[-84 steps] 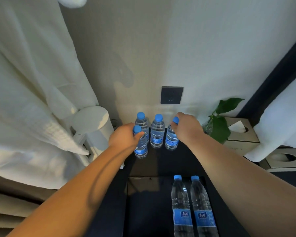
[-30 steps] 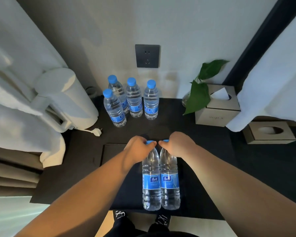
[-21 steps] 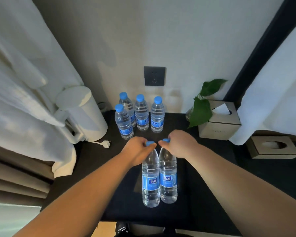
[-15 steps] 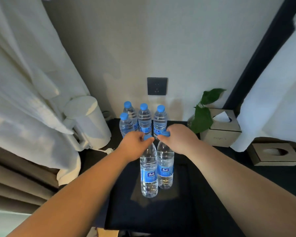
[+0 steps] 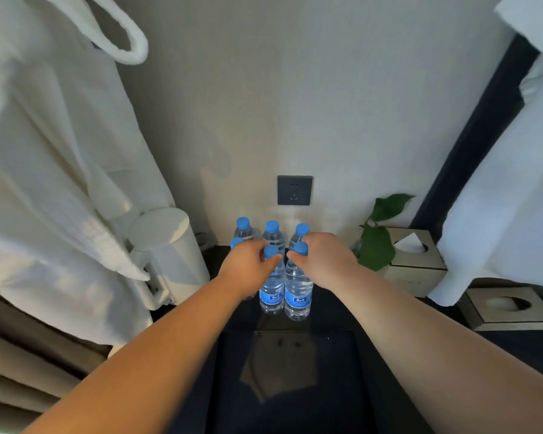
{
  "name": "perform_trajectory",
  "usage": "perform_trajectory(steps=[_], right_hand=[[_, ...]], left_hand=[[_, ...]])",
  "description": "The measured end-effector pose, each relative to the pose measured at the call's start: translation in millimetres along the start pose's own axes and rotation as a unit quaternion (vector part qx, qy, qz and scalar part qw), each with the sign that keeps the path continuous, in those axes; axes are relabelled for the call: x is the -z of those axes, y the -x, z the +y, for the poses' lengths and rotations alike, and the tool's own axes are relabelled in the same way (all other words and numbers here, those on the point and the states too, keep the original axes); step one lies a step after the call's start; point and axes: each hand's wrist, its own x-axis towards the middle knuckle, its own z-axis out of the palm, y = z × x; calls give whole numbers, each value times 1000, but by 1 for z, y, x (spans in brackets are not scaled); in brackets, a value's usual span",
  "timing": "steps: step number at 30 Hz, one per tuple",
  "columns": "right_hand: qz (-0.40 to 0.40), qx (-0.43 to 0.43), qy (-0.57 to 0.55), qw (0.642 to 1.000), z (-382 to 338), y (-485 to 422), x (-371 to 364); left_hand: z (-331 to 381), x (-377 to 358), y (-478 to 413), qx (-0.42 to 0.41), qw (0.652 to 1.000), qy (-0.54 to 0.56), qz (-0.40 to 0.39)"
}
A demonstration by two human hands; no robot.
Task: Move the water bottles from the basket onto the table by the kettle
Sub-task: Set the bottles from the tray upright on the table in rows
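Observation:
My left hand (image 5: 248, 267) grips the neck of one clear water bottle (image 5: 271, 292) with a blue cap and label. My right hand (image 5: 326, 258) grips a second such bottle (image 5: 297, 297) beside it. Both bottles are upright at the dark table (image 5: 336, 311), just beyond the dark basket (image 5: 289, 380); I cannot tell if they touch the surface. Behind them several more bottles stand by the wall, with caps showing (image 5: 272, 227). The white kettle (image 5: 166, 249) is to their left. No bottles show in the basket.
A white robe (image 5: 54, 170) hangs at the left over the kettle's handle. A wall socket (image 5: 294, 190) is above the bottles. A green plant (image 5: 378, 242) and two tissue boxes (image 5: 416, 261) (image 5: 508, 308) stand at the right, next to white fabric.
Both hands have carried the two bottles from the basket forward to the table, close behind the standing bottles. The view has tilted up.

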Motion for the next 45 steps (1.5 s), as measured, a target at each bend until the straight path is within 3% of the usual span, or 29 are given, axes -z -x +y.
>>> perform_trajectory(steps=[11, 20, 27, 31, 37, 45], right_hand=[[-14, -4, 61, 998, 5, -5, -24], [-29, 8, 106, 994, 0, -22, -16], [49, 12, 33, 998, -10, -52, 0], [29, 75, 48, 996, -19, -80, -1], [-44, 90, 145, 984, -30, -110, -16], [-52, 71, 113, 990, -32, -126, -29]], left_hand=[[-11, -8, 1, -46, 999, -9, 13], [-11, 4, -8, -18, 998, -65, -9], [-6, 36, -27, -45, 998, -23, 48], [-13, 58, -53, -43, 996, -26, 79], [-28, 64, -88, 19, 992, -125, -4], [-41, 56, -107, 21, 986, -145, -82]])
